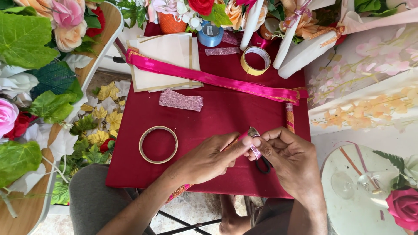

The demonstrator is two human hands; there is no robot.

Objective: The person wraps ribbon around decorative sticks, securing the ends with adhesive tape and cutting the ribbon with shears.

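My left hand [208,159] and my right hand [291,162] meet over the front of the dark red cloth [226,113] on the small table. Together they pinch a short strip of pink glitter ribbon [255,150] with a small pink piece at its top. My right hand also holds black-handled scissors [262,164], mostly hidden under the fingers. A gold-edged ribbon end [178,191] hangs below my left wrist.
On the cloth lie a thin gold ring [158,144], a stack of pink glitter strips [181,100], a long magenta ribbon [217,79], cream card sheets [167,61], a yellow tape roll [255,60] and a blue spool [210,35]. Artificial flowers and leaves [39,87] crowd the left; a round white table [361,191] stands at right.
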